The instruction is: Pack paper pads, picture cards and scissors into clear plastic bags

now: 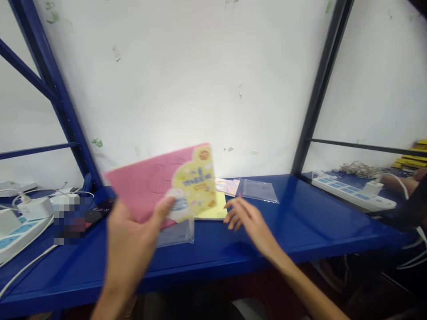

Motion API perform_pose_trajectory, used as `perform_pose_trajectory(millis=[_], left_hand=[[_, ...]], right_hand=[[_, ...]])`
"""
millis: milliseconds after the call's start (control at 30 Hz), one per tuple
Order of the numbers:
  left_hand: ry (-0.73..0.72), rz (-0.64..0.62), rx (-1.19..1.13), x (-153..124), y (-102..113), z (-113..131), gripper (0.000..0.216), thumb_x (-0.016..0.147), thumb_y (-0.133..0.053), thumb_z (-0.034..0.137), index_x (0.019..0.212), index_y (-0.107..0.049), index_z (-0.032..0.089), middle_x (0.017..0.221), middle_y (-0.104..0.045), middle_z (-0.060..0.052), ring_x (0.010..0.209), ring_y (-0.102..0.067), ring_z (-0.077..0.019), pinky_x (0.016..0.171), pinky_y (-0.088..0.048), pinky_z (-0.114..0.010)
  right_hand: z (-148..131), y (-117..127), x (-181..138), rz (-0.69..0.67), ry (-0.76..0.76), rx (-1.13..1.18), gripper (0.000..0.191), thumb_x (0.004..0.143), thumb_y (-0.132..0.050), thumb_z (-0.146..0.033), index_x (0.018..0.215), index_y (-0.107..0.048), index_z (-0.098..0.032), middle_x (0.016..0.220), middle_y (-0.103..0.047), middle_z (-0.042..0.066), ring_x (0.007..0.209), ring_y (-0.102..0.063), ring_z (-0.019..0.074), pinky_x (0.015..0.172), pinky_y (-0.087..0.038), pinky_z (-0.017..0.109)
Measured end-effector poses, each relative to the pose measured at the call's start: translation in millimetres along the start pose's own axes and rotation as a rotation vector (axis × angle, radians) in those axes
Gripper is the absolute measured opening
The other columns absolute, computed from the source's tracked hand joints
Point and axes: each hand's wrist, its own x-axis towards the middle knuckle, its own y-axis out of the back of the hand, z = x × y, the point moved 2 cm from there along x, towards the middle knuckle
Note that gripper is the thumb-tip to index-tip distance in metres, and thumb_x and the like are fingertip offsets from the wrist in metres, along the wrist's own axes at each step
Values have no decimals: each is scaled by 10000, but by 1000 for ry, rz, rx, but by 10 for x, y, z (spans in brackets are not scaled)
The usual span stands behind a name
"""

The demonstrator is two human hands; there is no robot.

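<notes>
My left hand (pixel 133 240) holds up a flat pink booklet (pixel 143 186), thumb in front and fingers behind. A yellow panel (pixel 195 182) with blue lettering and small pictures covers its right side; the booklet is slightly blurred. My right hand (pixel 245 218) is over the table by the right edge of a pale yellow paper pad (pixel 218 208), its fingers apart and slightly bent. A tiny pink tip shows above its knuckles; I cannot make out what it is. Partly hidden below the booklet lies a clear plastic sleeve (pixel 178 234).
The blue table (pixel 287 222) also bears a printed card (pixel 228 186) and another clear sleeve (pixel 258 190). At left are a phone (pixel 98 211), white chargers (pixel 35 208) and cables. A power strip (pixel 353 193) stands at right, near another person's hand (pixel 400 184). Metal posts flank the table.
</notes>
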Motion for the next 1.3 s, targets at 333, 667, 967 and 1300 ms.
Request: perform_pose_trajectory(millis=[333,667,967,1300], left_hand=[[59,225,-416,511,608,-283,315,692,-905,218,953,-736,167,1203,-768,-25,1111,-710,-267,1076,-549,-492],[79,34,-442,438,444,-351,507,680,-901,225,1154,-723,185,1164,-784,-100,961,-772,-291,814,-675,-394],[156,-87,-413,355,262,-404,654,682,-908,301,1269,-656,161,1160,-780,-125,960,-770,-290,756,-672,-343],[-85,50,14,153,214,-189,513,713,-856,472,1130,-710,211,1088,-776,-82,963,-748,-320,744,-650,-384]], right_hand=[[-44,-844,129,-23,18,-1000,339,978,-512,-407,822,-729,-200,793,-780,109,739,-735,297,595,-358,321],[-61,-582,65,-12,3,-937,599,922,-463,-754,933,-748,-227,845,-788,98,760,-733,307,600,-363,324],[-21,-696,155,55,80,-805,296,1033,-452,-286,883,-704,-245,872,-776,22,771,-725,229,611,-380,290],[-381,-48,149,62,63,-72,375,994,-499,-530,799,-616,-232,911,-768,31,911,-685,239,791,-468,321]])
